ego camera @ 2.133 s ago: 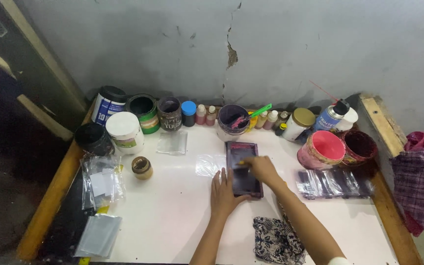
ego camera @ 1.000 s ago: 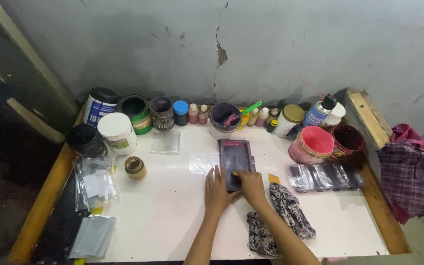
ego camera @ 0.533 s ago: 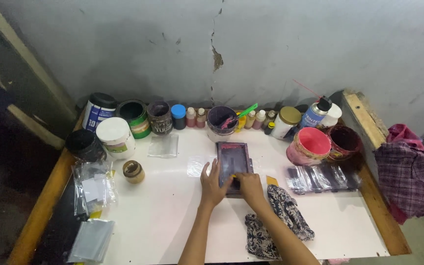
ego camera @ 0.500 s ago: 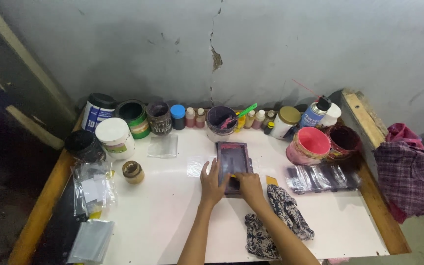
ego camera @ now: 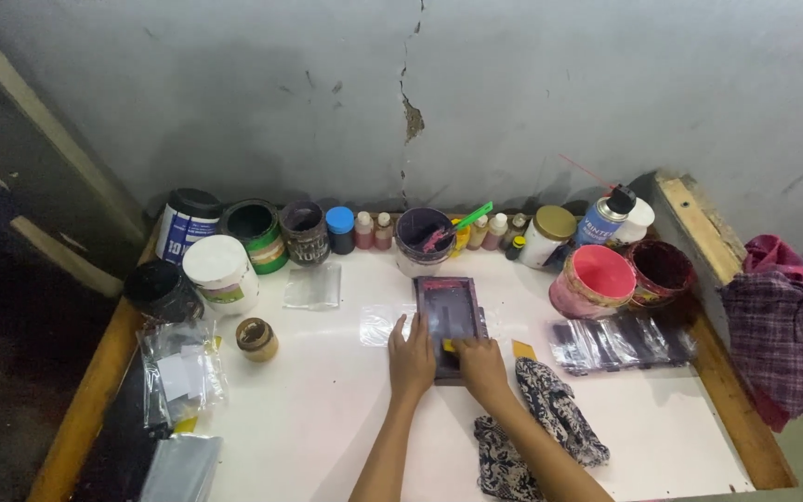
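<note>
Both of our hands are down on the small printing screen: our left hand [ego camera: 411, 361] lies flat, fingers spread, pressing its near left edge, while our right hand [ego camera: 481, 364] is curled around a small yellow squeegee [ego camera: 452, 346] set on the mesh just ahead of the knuckles. The squeegee is mostly hidden under the fingers, so we can only guess at its shape.

Directly under and beyond our fingertips lies the small screen frame [ego camera: 449, 321], flat on the white table [ego camera: 327, 418]. We judge it light and stiff at the rim, with a taut mesh that would dent or tear under a fingertip; it is best held by the frame edges, as the left hand does. The ink probably makes it slick. It is a dark rectangular frame with a purplish centre and a pink smear at its far end.

Just beside our right wrist lies a black-and-white patterned cloth [ego camera: 550, 423]. Farther right sits a row of clear sleeves with dark pieces [ego camera: 620, 339], and past them a pink tub [ego camera: 594, 281]. Left of our left hand, well apart, stands a small brown jar [ego camera: 256, 338]. Beyond the frame, along the wall, stand a dark bowl with a green-handled tool [ego camera: 425, 240] and a row of pots.
</note>
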